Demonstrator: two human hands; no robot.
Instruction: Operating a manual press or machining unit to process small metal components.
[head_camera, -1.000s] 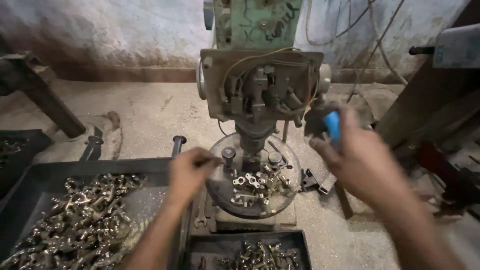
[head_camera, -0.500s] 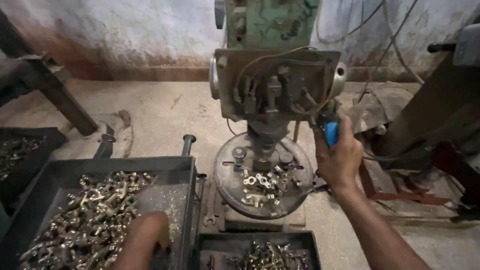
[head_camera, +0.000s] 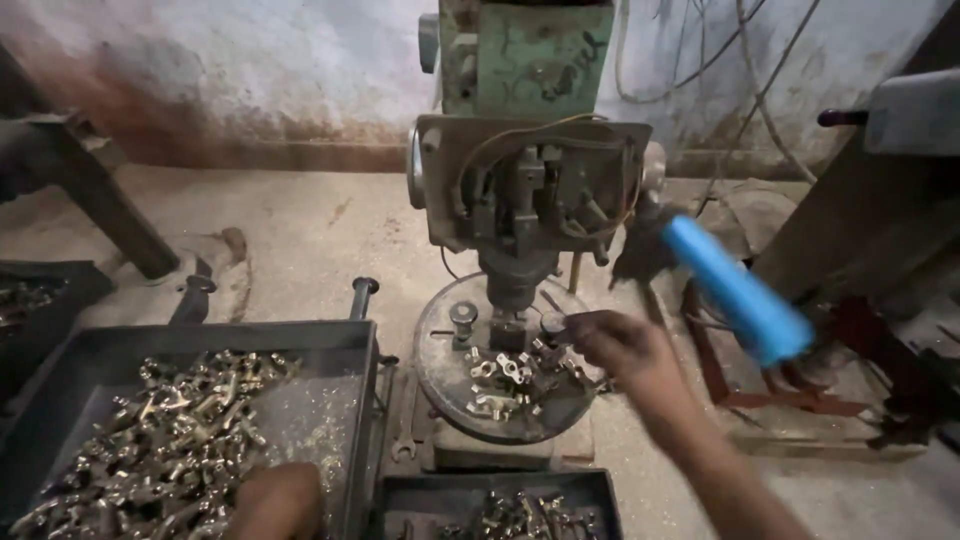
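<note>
The right hand (head_camera: 625, 345) reaches toward twelve o'clock, fingers curled; the left hand (head_camera: 278, 500) sits low at seven o'clock.

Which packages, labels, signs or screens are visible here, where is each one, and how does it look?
No packages, printed labels, signs or screens are visible.
Dark handwritten scrawl: on the green upper housing of the drill press, top centre; thin irregular strokes, too blurred to make out.
</note>
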